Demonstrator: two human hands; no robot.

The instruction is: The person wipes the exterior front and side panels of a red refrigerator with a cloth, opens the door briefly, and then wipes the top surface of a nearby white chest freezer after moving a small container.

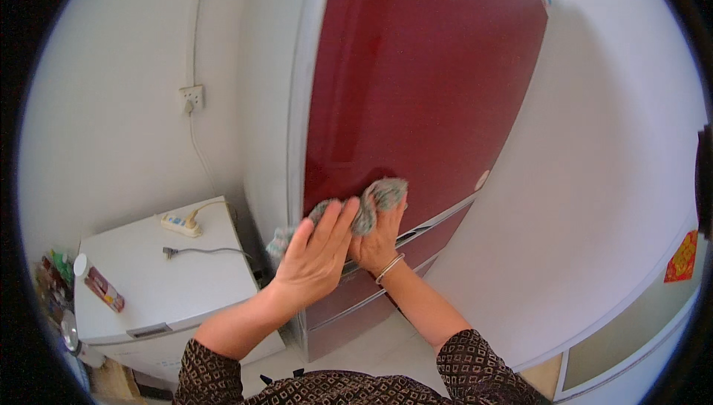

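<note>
A crumpled grey-green knitted-looking cloth (pixel 365 218) is between my two hands, in front of a tall glossy dark-red refrigerator door (pixel 418 82). My left hand (pixel 315 263) lies over the cloth with its fingers stretched upward, and one end of the cloth sticks out to its left. My right hand (pixel 379 241), with a bangle (pixel 390 268) at the wrist, grips the bunched upper end; the cloth hides most of its fingers. Whether the cloth touches the door is unclear. Below the door are red drawer fronts (pixel 334 299) with silvery trim.
At left, a low white appliance (pixel 139 271) carries a power strip (pixel 181 225), a loose plug (pixel 170 252) and a printed canister (pixel 100 285). A wall socket (pixel 191 99) has a cord plugged in. A white wall (pixel 585 182) stands at right. Pale floor (pixel 356 349) shows below.
</note>
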